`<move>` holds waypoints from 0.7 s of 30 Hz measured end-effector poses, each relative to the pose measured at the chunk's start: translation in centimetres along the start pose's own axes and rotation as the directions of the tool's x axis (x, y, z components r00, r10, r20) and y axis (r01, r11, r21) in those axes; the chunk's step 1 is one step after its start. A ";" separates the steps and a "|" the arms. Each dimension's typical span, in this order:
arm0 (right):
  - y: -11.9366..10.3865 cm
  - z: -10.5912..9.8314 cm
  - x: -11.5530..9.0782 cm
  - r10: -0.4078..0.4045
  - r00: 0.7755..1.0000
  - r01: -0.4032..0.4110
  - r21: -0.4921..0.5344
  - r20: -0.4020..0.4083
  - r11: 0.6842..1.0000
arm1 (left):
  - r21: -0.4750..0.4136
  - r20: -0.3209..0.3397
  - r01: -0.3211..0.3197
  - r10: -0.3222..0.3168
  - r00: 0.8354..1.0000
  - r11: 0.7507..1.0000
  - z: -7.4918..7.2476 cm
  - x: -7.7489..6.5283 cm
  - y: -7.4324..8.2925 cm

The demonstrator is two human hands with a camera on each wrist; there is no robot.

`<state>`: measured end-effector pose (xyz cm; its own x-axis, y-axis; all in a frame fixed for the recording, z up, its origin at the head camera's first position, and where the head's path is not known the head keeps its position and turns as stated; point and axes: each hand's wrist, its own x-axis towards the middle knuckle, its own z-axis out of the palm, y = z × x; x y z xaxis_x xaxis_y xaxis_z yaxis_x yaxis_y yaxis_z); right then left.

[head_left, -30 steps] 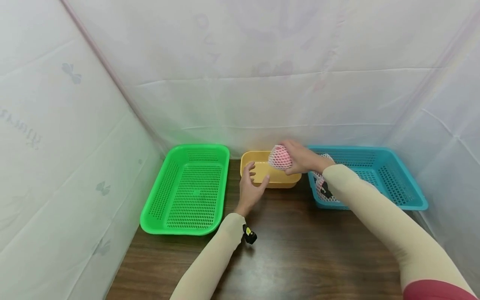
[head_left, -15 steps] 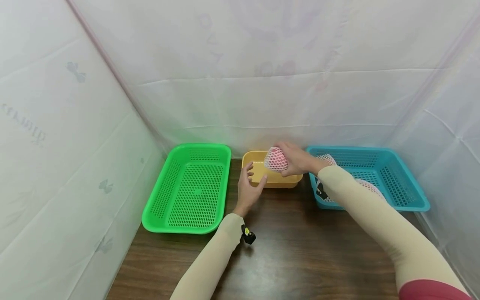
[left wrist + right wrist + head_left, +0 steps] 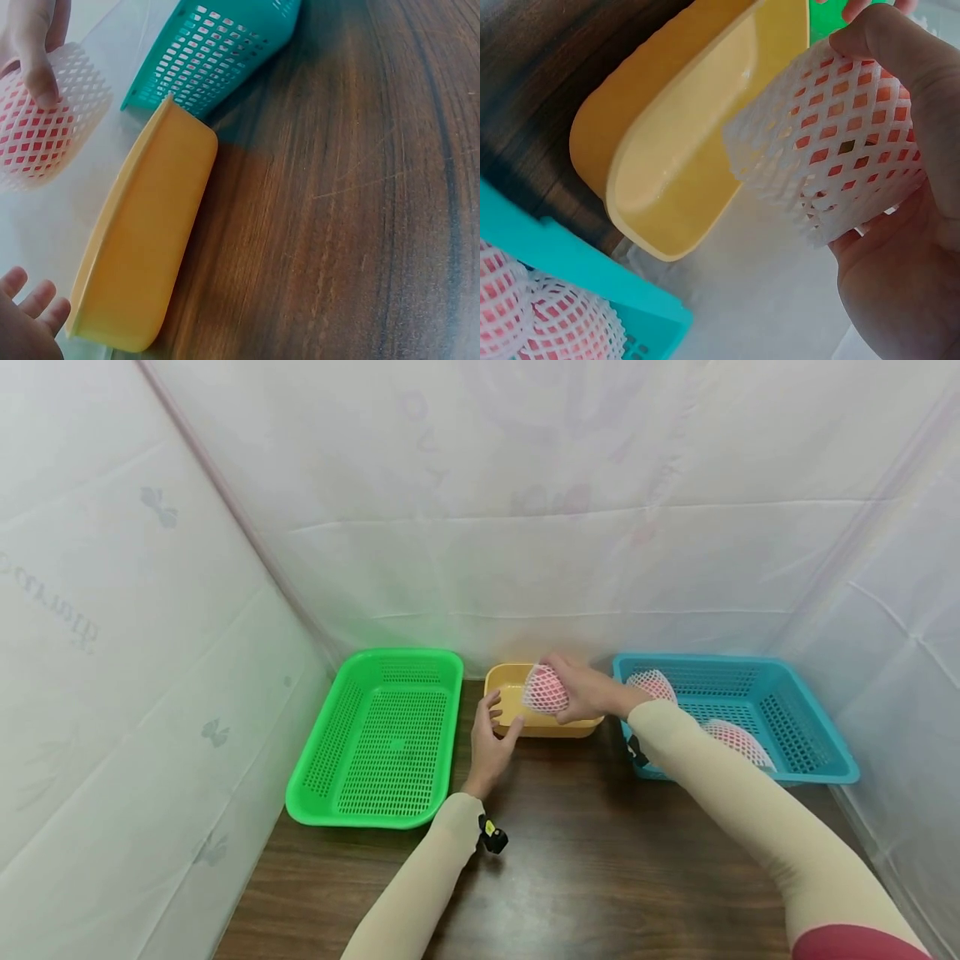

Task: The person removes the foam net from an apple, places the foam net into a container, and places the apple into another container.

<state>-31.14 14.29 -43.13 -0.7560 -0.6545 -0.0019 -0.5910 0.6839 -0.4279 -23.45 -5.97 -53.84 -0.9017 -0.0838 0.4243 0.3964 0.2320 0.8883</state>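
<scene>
In the head view my right hand [image 3: 588,689] grips a round red thing in a white foam net [image 3: 546,692], held over the yellow container [image 3: 555,729]. The right wrist view shows thumb and fingers around the foam net [image 3: 847,135], its loose open end tipped toward the container. My left hand [image 3: 491,747] holds nothing; its fingers are spread near the container's left end, facing the netted thing. In the left wrist view, its fingertips [image 3: 37,300] appear beside the container's wall [image 3: 142,240]. What the net wraps is mostly hidden.
At the right stands a blue perforated basket [image 3: 821,727] with more foam-netted red things [image 3: 738,742] inside, partly behind my right forearm. A green perforated basket [image 3: 390,752] stands on the left of the brown wooden table [image 3: 600,860]. White sheeting [image 3: 465,560] hangs behind.
My right hand has moved a little left and lower with the netted red thing. My left hand has shifted slightly left and down. More of the blue basket's contents now shows.
</scene>
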 end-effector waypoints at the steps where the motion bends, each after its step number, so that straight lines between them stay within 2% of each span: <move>1: -0.1 0.1 0.0 -0.004 1.000 0.004 -0.001 -0.004 1.000 | 0.000 -0.002 0.003 -0.003 1.000 1.000 0.0 -0.1 0.0; 4: -0.2 0.5 -0.1 -0.017 1.000 0.017 -0.012 -0.008 1.000 | -0.013 -0.012 -0.005 0.005 1.000 1.000 -0.1 -0.2 0.6; 11: -0.4 1.1 -0.2 -0.029 0.999 0.029 -0.022 -0.013 0.999 | -0.013 0.003 -0.009 0.009 1.000 1.000 -0.8 -0.9 3.7; 21: -0.1 2.7 -0.4 -0.054 0.998 0.054 -0.040 -0.020 0.998 | -0.016 0.023 -0.004 0.005 1.000 1.000 -1.2 -1.4 3.6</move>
<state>-30.01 13.63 -45.56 -0.7282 -0.6842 0.0396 -0.6415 0.6603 -0.3905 -20.58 -6.17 -51.03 -0.9036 -0.0602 0.4242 0.4031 0.2164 0.8892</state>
